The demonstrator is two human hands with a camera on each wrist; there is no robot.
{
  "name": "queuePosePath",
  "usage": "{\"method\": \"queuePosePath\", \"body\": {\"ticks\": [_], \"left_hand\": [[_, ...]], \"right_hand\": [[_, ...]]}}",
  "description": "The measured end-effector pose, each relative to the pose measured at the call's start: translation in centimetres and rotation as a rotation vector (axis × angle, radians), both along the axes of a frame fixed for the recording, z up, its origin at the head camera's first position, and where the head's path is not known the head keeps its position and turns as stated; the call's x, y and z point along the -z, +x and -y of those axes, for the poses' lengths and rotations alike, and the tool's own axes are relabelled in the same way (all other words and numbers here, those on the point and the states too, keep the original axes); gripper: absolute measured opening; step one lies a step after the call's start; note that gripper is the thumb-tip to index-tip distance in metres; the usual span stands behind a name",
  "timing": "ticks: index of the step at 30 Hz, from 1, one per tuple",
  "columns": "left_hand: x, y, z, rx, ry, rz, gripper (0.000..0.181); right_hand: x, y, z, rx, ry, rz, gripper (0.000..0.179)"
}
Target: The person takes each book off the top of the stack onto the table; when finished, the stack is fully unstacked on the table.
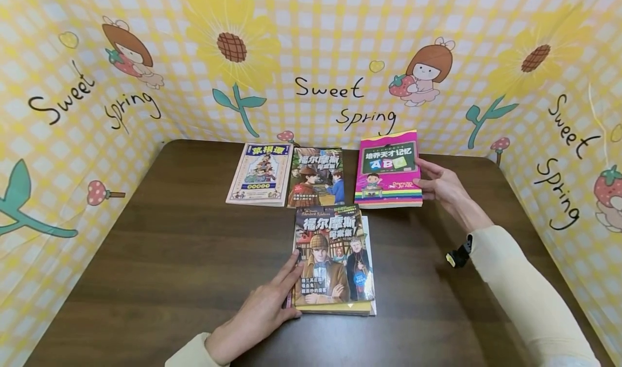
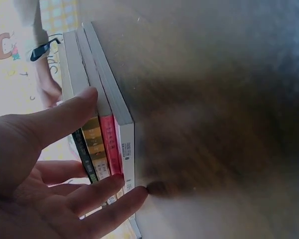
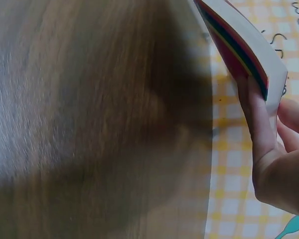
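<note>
My right hand (image 1: 447, 190) grips the right edge of a pink ABC book (image 1: 384, 188) at the back of the table. In the right wrist view, the book's white page block (image 3: 256, 45) stands tilted, thumb and fingers on opposite covers. Nearer to me lies a stack topped by a comic-style detective book (image 1: 335, 259). Against that stack's left side rests my left hand (image 1: 259, 310), its fingers extended. The left wrist view shows several spines, among them a red spine (image 2: 110, 142), with the thumb at the stack's near edge and fingertips touching the spine side.
Left of the pink book, a second detective book (image 1: 318, 178) and a white-bordered book (image 1: 259, 175) lie side by side on the dark wooden table (image 1: 170, 237). A yellow checked cloth (image 1: 311, 43) walls the back and sides. A black device (image 1: 459, 255) hangs at the right cuff.
</note>
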State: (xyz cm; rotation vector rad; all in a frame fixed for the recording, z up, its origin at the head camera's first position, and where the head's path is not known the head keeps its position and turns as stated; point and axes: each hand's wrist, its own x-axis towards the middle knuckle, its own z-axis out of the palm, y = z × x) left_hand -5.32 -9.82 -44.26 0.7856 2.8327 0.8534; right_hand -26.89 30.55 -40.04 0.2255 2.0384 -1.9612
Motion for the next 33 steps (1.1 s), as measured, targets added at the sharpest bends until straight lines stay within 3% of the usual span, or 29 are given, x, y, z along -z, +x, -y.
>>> {"method": "queuePosePath", "body": {"ticks": [7,11,15,24,33], "left_hand": [[-0.3,-0.1,-0.1,-0.017,-0.049,0.031,0.086],[-0.2,-0.1,-0.1,-0.026,-0.058,0.002,0.085],[-0.1,-0.2,-0.1,-0.025,-0.056,-0.013,0.084],[0.1,-0.4,-0.3,-0.024,-0.058,0.032,0.085],[0.1,-0.4,-0.3,-0.029,-0.076,0.021,0.085]], "right_hand": [[1.2,-1.4,0.5,-0.091,0.154,0.004,0.066],[1.4,-1.9,0.9,-0.127,0.219,0.006,0.065],[1.3,-2.1,1.4,-0.157,0.283,-0.004,0.064],[2.2,-2.4,2.0,-0.198,0.392,-0.002,0.064],[3.1,-2.4,2.3,-0.217,0.469,-0.062,0.063]]}}
